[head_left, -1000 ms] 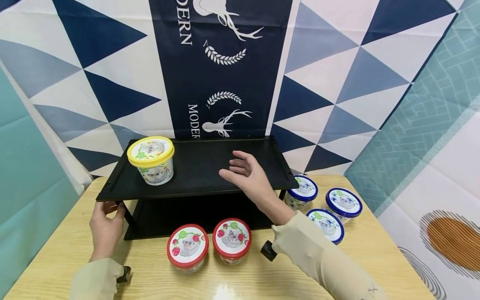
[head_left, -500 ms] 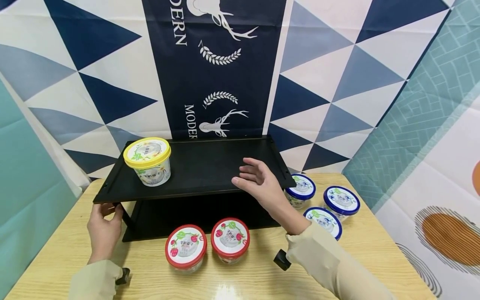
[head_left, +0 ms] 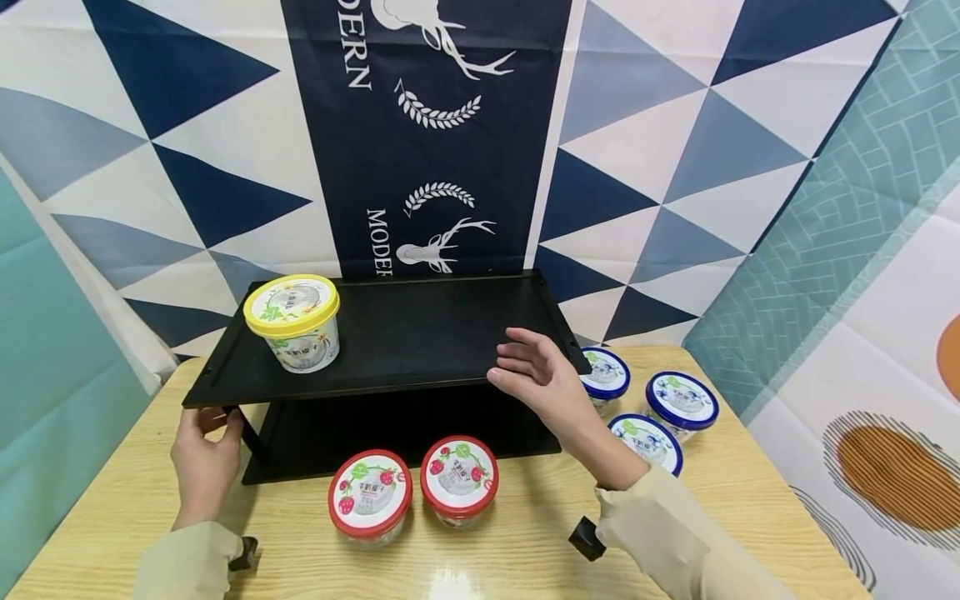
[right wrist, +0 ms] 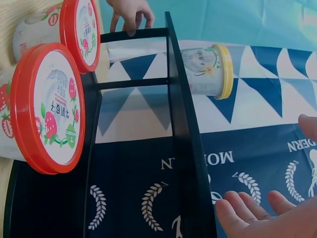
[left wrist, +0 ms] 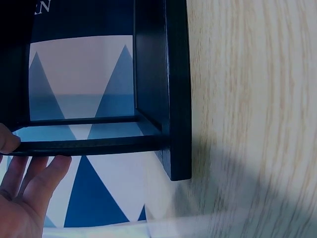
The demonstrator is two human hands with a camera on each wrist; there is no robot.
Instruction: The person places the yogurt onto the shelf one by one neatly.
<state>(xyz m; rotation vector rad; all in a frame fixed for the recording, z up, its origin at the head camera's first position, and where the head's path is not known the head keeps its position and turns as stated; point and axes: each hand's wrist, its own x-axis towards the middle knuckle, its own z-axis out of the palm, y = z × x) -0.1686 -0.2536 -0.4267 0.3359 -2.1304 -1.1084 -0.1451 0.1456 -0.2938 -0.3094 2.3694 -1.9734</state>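
A black two-tier shelf stands on the wooden table. At its left front corner my left hand pinches the front leg just under the top board, thumb on one side and fingertips on the other. My right hand hovers over the front right of the top board with fingers spread loosely, holding nothing. A white tub with a yellow lid stands on the left end of the top board; in the right wrist view this yellow-lidded tub appears sideways.
Two red-lidded tubs with strawberry pictures, a left one and a right one, stand before the lower board. Three blue-lidded tubs, one at the back, one outer and one in front, stand right of the shelf. Patterned cloth hangs behind.
My right hand has drawn away to the right and slightly toward me over the top board. My left hand keeps its hold on the leg. The tubs stay where they were.
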